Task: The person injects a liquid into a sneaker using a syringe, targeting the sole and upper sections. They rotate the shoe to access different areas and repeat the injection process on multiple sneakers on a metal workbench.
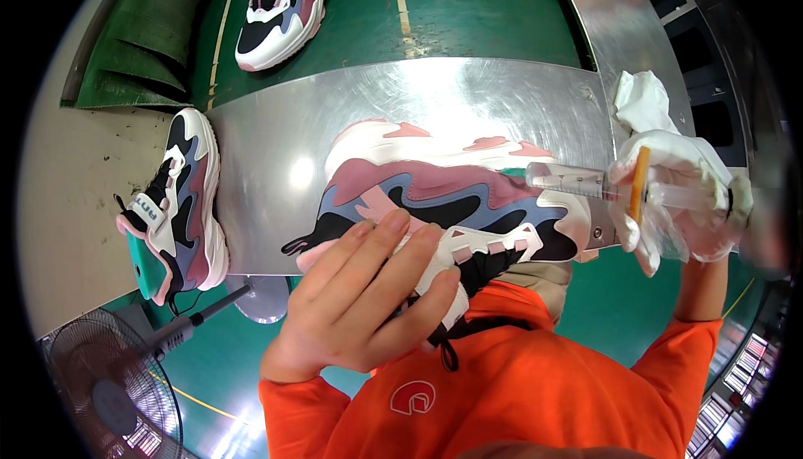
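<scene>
sneaker point(452, 183) on metal worktop point(259, 166), green floor point(606, 304) below

A shiny metal desk point(251, 166) is carrying a multicoloured shoe point(443, 191), which is lying on its side with its sole facing away from the person. Another shoe point(192, 208) is resting at the left edge, while a green surface point(477, 16) beyond is bearing a third shoe point(288, 16).
</scene>
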The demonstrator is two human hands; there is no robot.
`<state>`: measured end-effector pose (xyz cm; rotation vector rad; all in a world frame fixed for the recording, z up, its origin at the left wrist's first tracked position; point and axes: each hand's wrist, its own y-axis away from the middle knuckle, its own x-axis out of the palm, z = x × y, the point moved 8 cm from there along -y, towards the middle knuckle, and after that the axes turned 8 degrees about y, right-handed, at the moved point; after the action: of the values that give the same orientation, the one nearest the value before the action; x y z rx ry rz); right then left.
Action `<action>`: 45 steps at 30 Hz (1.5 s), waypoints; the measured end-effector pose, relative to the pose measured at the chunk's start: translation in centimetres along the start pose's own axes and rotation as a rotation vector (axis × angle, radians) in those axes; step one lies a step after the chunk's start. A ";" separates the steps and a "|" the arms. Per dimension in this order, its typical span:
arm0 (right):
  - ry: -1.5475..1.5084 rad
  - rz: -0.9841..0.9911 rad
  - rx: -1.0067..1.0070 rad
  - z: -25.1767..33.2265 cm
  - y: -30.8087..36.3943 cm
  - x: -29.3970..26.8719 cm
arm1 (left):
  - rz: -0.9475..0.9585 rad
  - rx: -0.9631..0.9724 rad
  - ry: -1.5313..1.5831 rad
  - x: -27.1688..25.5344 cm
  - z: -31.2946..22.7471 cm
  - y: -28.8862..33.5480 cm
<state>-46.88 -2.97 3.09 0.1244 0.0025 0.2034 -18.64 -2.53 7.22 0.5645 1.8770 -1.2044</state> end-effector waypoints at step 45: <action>-0.670 -0.096 -0.052 -8.5 6.0 -1.3 | 0.111 -0.105 -0.302 1.8 -4.4 1.9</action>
<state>-49.49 3.63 -4.59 0.1359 -0.6622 0.0587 -19.99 2.14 5.65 0.3989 1.6209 -1.0478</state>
